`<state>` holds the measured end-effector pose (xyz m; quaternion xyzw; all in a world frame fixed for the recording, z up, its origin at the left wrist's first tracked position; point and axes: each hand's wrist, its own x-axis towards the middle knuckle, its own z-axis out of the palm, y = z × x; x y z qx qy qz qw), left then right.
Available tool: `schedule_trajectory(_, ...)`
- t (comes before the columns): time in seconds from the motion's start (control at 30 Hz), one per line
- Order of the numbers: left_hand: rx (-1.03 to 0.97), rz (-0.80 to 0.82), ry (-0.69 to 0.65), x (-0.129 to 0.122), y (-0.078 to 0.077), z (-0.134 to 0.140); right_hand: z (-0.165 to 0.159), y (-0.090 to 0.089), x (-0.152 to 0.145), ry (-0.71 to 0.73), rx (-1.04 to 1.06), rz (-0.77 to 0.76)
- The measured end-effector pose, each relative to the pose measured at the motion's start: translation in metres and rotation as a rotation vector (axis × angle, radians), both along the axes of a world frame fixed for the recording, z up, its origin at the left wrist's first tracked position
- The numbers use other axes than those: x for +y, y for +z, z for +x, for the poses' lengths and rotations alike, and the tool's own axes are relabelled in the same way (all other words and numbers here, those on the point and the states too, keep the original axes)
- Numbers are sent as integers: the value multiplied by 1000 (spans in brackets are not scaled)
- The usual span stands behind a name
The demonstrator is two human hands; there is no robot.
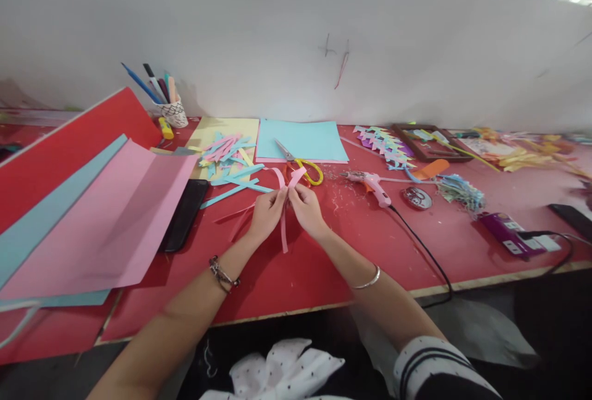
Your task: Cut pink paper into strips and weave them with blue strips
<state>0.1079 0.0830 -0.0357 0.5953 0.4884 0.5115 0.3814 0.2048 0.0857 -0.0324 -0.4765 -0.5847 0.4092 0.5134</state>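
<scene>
My left hand [269,210] and my right hand [306,208] meet over the red table, both pinching pink paper strips [283,232]. One strip end curls up above the left fingers, another stands above the right fingers, and one tail hangs below. Whether these are one strip or more is hidden by the fingers. Just beyond my hands lie yellow-handled scissors [309,171], blades on a sheet of light blue paper [305,138]. Loose blue strips [231,189] lie to the left of my hands, near a pile of pink, blue and yellow strips [226,152].
Pink sheets [115,221] and a black phone [185,215] lie left, below a pen cup [173,113]. To the right are a pink glue gun [370,185] with a cord, a round tin [417,198], folded paper pieces [383,144], a brown tray [432,152] and a purple power strip [506,235].
</scene>
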Motion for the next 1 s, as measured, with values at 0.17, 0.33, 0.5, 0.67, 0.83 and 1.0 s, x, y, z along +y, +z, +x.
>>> schedule_trajectory(0.17,8,-3,16,0,2,0,0,1,-1,28,-15,14)
schedule_trajectory(0.33,6,-1,43,0,3,-1,-1,1,-1,35,-44,13)
schedule_trajectory(0.5,-5,4,71,-1,-1,1,-1,-2,1,43,-17,-34)
schedule_trajectory(0.67,-19,8,44,0,-2,1,-1,-2,1,43,22,-65)
schedule_trajectory(0.83,-13,31,26,0,0,0,-1,0,0,51,41,-74)
schedule_trajectory(1.0,1,43,32,-1,1,0,0,1,-1,44,28,-62)
